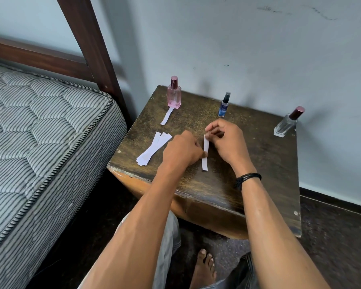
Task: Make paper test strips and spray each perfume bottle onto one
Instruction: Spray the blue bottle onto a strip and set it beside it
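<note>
3 bottles (224, 105) line the table's (269, 163) far edge; right half bare.

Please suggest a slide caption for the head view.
Both hands hold a paper strip over the table, three perfume bottles behind.

The left hand (180, 149) covers part of the white paper strip (205, 161), so the grip there is not visible. The label on the pink glass perfume bottle (174, 94) is too small to read. The striped quilted mattress (40, 132) is cut off by the left edge.

Three perfume bottles (174, 92), two single paper strips (205, 152), one strip pile (153, 148).
</note>
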